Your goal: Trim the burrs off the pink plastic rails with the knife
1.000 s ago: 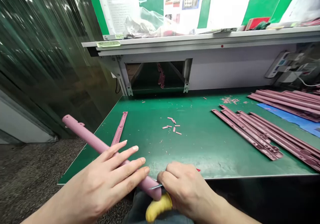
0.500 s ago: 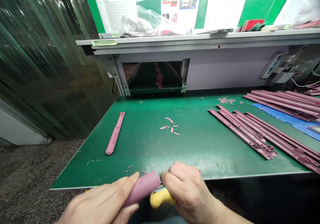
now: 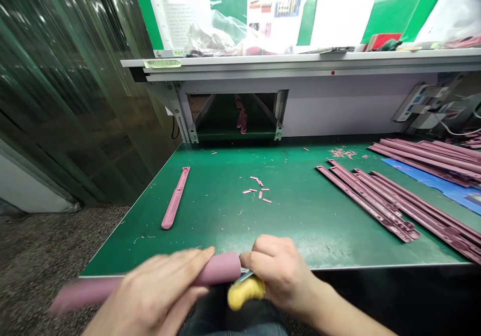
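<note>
A long pink plastic part (image 3: 221, 268) lies nearly level across the front edge of the bench, its blurred far end out to the left. My left hand (image 3: 158, 286) is wrapped over it from above, thumb below. In my right hand (image 3: 281, 271) is a knife (image 3: 246, 296) with a yellow-wrapped handle and a short metal blade. The blade touches or nearly touches the part's right end, where my right thumb and fingers also press close. Which of these makes contact there I cannot tell.
One pink strip (image 3: 176, 198) lies at the left of the green bench (image 3: 285, 226). Small pink offcuts (image 3: 259, 188) are scattered mid-bench. Several long pink parts (image 3: 394, 201) lie at the right, more on a blue sheet (image 3: 432, 178). A shelf (image 3: 300, 61) spans the back above a chute opening (image 3: 240, 115).
The pink part has swung to nearly level, and its left end now shows beyond my left hand. My right hand and the knife stay at its right end. The view shifted slightly.
</note>
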The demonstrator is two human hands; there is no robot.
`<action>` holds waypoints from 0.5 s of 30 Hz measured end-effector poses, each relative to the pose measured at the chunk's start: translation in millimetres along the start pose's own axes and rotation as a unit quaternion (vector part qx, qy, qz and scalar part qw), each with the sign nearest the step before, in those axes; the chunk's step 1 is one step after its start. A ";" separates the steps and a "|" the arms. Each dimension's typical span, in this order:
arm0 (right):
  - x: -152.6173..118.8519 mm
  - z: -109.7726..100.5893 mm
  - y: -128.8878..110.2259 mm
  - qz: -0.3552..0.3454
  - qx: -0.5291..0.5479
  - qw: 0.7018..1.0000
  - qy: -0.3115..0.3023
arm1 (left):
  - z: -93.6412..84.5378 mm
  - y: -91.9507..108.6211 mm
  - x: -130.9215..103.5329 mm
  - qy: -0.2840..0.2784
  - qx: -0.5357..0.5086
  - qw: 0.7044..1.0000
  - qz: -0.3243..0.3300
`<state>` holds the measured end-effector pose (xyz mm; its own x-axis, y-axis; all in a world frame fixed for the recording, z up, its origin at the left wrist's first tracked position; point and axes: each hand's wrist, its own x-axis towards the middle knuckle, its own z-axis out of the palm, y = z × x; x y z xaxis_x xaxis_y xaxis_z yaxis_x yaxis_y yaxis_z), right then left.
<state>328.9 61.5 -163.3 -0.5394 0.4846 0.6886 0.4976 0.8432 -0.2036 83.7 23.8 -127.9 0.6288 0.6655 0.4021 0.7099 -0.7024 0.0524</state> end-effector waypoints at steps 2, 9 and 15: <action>4.2 -4.7 5.7 -0.027 0.016 0.999 -0.041 | -14.0 -12.8 7.5 -0.040 0.021 0.996 0.075; 14.1 -10.5 12.9 -0.107 0.001 0.984 -0.143 | -47.4 -24.0 30.1 -0.110 0.085 0.973 0.183; 14.5 -6.0 -10.7 0.068 0.307 0.944 -0.103 | -40.0 -22.7 32.5 -0.079 0.077 0.977 0.181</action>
<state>319.9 58.1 -147.0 -0.6508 0.5792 0.4910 0.1186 0.7162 -0.6877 75.4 51.2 -79.5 0.8799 0.4202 0.2220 0.4640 -0.8605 -0.2104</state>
